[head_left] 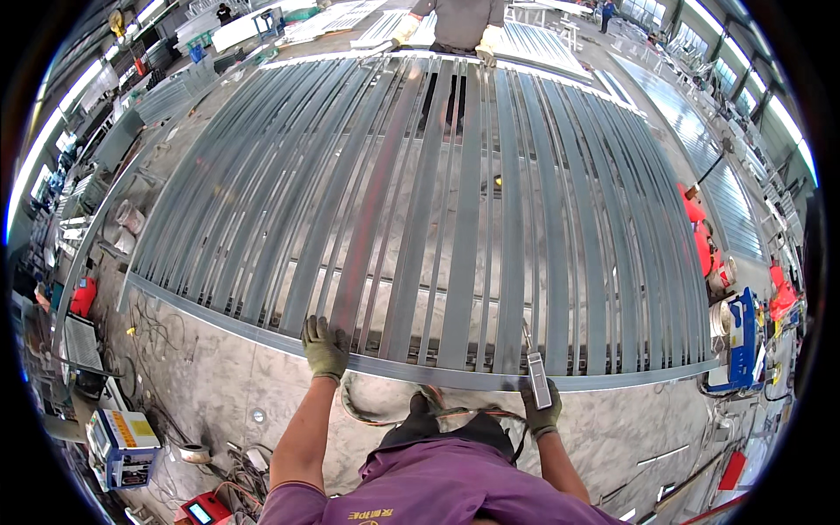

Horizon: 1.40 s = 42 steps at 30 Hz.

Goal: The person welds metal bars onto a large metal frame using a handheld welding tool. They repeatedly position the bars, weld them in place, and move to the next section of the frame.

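A wide frame of long grey metal slats [420, 201] lies flat in front of me, bounded by a near cross rail [262, 328]. My left hand [325, 347], in a green work glove, rests on the near ends of the slats by that rail. My right hand [539, 411], also gloved, grips a slim grey hand tool [537, 376] whose tip points at the rail. At the far end a person in light gloves [404, 28] holds the opposite edge of the frame.
Cables and a hose [376, 411] coil on the concrete floor by my feet. A white and blue machine [122, 446] stands at the lower left, a blue unit [744, 341] and red equipment [700, 236] at the right. More slatted panels [691, 131] lie to the right.
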{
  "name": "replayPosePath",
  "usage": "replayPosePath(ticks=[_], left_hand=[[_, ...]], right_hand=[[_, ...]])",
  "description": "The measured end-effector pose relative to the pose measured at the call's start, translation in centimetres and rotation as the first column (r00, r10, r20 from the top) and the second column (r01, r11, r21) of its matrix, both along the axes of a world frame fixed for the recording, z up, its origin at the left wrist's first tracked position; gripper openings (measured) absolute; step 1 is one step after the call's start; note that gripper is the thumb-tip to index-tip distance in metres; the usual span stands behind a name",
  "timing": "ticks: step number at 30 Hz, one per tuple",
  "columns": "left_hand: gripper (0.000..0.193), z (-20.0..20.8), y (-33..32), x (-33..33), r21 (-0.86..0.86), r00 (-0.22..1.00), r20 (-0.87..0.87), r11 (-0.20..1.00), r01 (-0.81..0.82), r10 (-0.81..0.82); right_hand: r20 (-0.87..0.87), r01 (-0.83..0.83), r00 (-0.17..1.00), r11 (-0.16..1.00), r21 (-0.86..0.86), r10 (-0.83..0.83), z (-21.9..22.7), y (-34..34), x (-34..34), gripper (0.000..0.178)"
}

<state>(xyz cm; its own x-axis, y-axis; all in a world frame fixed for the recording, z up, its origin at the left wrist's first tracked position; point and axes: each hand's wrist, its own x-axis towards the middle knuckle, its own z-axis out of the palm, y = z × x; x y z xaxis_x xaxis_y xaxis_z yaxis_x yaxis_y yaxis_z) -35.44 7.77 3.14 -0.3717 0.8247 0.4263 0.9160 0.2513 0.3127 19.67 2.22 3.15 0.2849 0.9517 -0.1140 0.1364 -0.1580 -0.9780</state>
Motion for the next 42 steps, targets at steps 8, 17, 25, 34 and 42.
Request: replayPosePath(ticks=[8, 17, 25, 34, 42], left_hand=[[0.062, -3.1, 0.7, -3.8, -0.176, 0.983, -0.019, 0.967, -0.185, 0.184], [0.062, -1.0, 1.1, -2.4, -0.252, 0.981, 0.028, 0.951, -0.180, 0.193], [0.067, 0.0, 1.1, -2.2, -0.316, 0.984, 0.002, 0.934, -0.168, 0.178], [0.066, 0.0, 0.9, -3.4, -0.269, 0.983, -0.081, 0.946, -0.180, 0.164], [0.084, 0.8, 1.2, -3.0, -0.367, 0.988, -0.029, 0.918, -0.149, 0.149]], right_hand=[[0.383, 0.075, 0.917, 0.992, 0.097, -0.107, 0.6, 1.2, -5.3, 0.041], [0.643, 0.003, 0.765, 0.998, 0.068, -0.046, -1.6, 1.5, -4.2, 0.036], [0.795, -0.027, 0.606, 0.999, 0.046, -0.020, -1.1, 1.1, -4.7, 0.038], [0.827, -0.104, 0.561, 0.994, 0.035, 0.030, -0.2, 1.1, -5.1, 0.044], [0.848, -0.195, 0.527, 0.980, 0.051, 0.061, -1.6, -0.4, -3.3, 0.047]])
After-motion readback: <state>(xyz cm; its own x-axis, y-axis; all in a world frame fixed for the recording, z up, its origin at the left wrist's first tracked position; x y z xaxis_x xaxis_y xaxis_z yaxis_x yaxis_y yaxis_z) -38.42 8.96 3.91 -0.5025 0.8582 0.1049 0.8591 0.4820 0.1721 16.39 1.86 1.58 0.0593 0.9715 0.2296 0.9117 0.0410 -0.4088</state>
